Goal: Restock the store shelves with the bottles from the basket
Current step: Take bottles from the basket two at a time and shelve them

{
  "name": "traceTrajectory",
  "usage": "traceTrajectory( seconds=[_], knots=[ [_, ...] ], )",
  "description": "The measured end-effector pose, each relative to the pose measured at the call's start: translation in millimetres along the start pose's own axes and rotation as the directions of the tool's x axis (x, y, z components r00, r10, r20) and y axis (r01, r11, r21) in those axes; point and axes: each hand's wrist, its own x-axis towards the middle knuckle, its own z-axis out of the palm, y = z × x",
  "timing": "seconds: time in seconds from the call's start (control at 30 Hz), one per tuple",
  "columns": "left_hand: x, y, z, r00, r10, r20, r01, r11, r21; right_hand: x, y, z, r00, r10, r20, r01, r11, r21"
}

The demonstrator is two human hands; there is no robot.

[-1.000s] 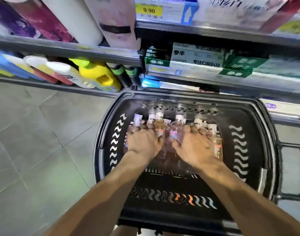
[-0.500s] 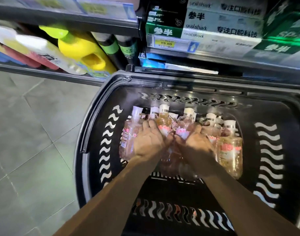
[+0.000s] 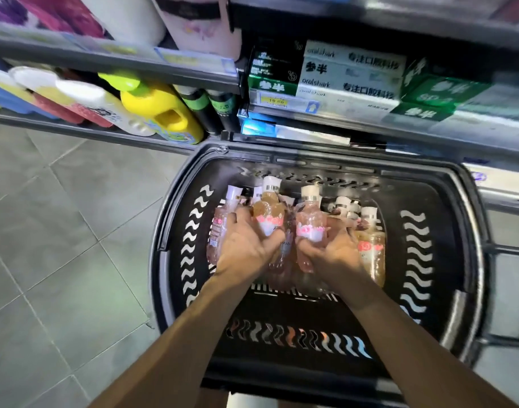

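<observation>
Both my hands down in basket [image 3: 164, 219], bottles clustered toward its far edge. Left hand [image 3: 246, 248] wrapped round amber bottle [image 3: 267, 210], right hand [image 3: 332, 254] round pink bottle [image 3: 310, 219]. I'd lift both straight up, clearing neighbours and far rim, before reaching for shelf [image 3: 429, 130].

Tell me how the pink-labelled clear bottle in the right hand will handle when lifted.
Probably stiff: the clear pink-labelled bottle with white cap shows no dent under the right hand. Likely heavy for its size, as it looks full of liquid. Its smooth wall may slip.
</observation>
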Motion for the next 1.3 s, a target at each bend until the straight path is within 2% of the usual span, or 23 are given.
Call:
traceTrajectory(
  seconds=[0.13,0.23,0.47,0.67,0.77,1.0,1.17,1.3],
  knots=[
    [-62,33,-34,0.999,0.034,-0.013,-0.037,0.941,-0.338,-50,-28,-37,0.999,-0.043,0.025,0.036,0.976,0.217],
    [-118,70,-66,0.994,0.105,-0.004,-0.093,0.86,-0.501,-101,-61,-72,0.992,-0.111,0.051,0.089,0.941,0.328],
    [-253,175,-169,0.967,0.238,-0.092,-0.244,0.751,-0.613,-233,-166,-166,0.945,-0.293,-0.143,0.326,0.836,0.442],
    [-350,250,-254,0.897,0.387,-0.211,-0.417,0.59,-0.691,-354,-262,-245,0.835,-0.477,-0.276,0.55,0.692,0.468],
    [-399,285,-296,0.831,0.48,-0.28,-0.532,0.539,-0.653,-411,-299,-274,0.766,-0.553,-0.328,0.642,0.626,0.443],
    [-497,344,-388,0.621,0.675,-0.399,-0.761,0.396,-0.515,-518,-367,-324,0.599,-0.653,-0.464,0.795,0.413,0.445],
    [-552,371,-438,0.476,0.715,-0.512,-0.876,0.33,-0.352,-575,-406,-350,0.487,-0.693,-0.531,0.873,0.358,0.332],
    [-591,387,-465,0.376,0.73,-0.571,-0.921,0.231,-0.313,-608,-432,-364,0.421,-0.732,-0.535,0.902,0.278,0.33]
  ],
)
